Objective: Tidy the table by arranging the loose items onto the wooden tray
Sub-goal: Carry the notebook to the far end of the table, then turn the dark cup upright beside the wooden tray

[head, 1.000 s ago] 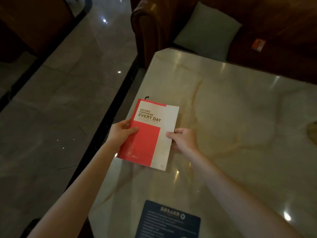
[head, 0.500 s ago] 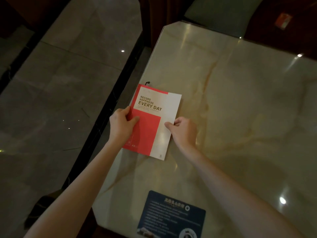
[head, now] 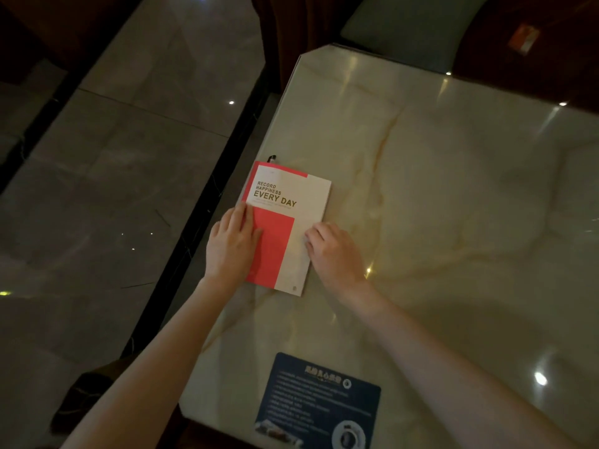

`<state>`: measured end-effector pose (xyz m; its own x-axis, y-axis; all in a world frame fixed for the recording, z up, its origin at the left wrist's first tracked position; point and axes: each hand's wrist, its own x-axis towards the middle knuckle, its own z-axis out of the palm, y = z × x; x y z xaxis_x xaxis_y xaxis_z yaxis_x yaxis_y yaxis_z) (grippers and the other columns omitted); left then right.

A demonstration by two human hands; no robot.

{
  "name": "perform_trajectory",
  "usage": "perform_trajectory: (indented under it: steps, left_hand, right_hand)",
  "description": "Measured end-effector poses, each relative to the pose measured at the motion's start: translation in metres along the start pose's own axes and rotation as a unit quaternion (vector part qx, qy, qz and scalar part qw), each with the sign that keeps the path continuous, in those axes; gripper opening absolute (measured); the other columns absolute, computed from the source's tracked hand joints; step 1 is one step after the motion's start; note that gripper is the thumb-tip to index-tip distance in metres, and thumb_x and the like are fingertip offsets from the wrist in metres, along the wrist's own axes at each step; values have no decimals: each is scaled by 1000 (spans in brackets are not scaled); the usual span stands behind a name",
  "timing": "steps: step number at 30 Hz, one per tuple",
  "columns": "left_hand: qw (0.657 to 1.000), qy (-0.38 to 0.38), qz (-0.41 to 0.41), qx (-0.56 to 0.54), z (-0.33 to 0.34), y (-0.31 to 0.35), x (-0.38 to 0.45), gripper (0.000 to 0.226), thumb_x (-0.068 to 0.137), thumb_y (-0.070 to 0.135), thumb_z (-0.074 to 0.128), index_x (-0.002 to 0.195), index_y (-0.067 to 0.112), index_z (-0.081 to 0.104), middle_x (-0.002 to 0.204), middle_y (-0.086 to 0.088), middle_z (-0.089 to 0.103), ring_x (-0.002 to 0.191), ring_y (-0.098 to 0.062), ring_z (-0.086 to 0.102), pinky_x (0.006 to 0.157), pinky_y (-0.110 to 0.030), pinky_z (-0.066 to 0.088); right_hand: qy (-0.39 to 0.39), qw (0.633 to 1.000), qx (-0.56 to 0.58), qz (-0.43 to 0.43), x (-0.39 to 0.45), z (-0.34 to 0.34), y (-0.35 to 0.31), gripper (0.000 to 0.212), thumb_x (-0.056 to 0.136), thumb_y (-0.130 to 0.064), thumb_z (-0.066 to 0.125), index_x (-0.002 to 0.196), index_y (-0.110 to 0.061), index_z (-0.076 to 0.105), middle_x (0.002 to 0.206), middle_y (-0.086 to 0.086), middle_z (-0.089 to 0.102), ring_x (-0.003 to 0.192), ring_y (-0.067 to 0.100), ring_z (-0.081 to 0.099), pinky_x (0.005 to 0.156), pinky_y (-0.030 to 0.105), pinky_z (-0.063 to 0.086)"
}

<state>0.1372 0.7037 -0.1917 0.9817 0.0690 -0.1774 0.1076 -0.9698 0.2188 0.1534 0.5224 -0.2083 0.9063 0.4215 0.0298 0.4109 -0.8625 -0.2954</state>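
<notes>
1. The notebook (head: pixel 287 226) lies flat near the worktop (head: pixel 453 205) left edge, with a dark pen tip (head: pixel 271 158) peeking from beneath its far corner.
2. The left hand (head: pixel 231 247) rests on the red cover with its fingers straight, likely to steady it.
3. The right hand (head: pixel 334 251) curls its fingers at the white edge, apparently gripping it to lift.
4. No tray is in view.

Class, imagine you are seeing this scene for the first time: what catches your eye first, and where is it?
The red and white notebook stands out, lying near the marble table's left edge. The left hand rests on its red side, the right hand at its white edge. A dark blue card lies nearer.
</notes>
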Motion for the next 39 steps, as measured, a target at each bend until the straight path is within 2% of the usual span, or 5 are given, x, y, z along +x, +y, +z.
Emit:
perform_trajectory:
  steps: [5, 9, 13, 17, 39]
  left_hand:
    - [997, -54, -30, 37, -3, 11, -4, 62, 96, 40, 26, 145, 6, 8, 155, -12, 12, 142, -25, 14, 114, -44, 19]
    - [991, -97, -4, 96, -13, 30, -7, 63, 95, 46, 19, 146, 14, 1, 156, -9, 0, 143, -24, 0, 115, -46, 9]
    - [991, -78, 58, 93, -30, 68, -10, 50, 96, 43, 23, 136, 15, 34, 148, -10, 31, 138, -24, 25, 110, -44, 26]
    - [986, -48, 135, 86, -50, 120, -14, 41, 96, 41, 31, 118, 14, 52, 125, -6, 55, 117, -24, 48, 92, -38, 39]
    - [949, 71, 305, 34, -19, 485, -142, 45, 92, 34, 44, 133, 16, 40, 130, -5, 52, 119, -24, 47, 96, -36, 35]
  right_hand:
    - [-75, 995, -25, -58, -10, -21, 5, 34, 79, -26, 39, 93, -11, 66, 93, 3, 70, 89, 23, 66, 72, 32, 56]
    - [-107, 991, -43, -68, -20, -44, 20, 38, 71, -27, 70, 105, -10, 67, 108, 7, 71, 104, 23, 66, 84, 34, 54]
    - [-97, 993, -37, -49, -38, -86, 41, 49, 88, -25, 54, 132, -5, 46, 143, 12, 45, 135, 25, 38, 110, 36, 29]
    - [-78, 992, -88, -37, -64, -129, 75, 46, 80, -28, 61, 119, -4, 57, 122, 14, 61, 119, 30, 52, 98, 38, 41]
    - [8, 986, -156, 63, -328, -297, 322, 50, 90, -33, 49, 133, -9, 43, 134, 7, 51, 130, 24, 38, 107, 36, 29]
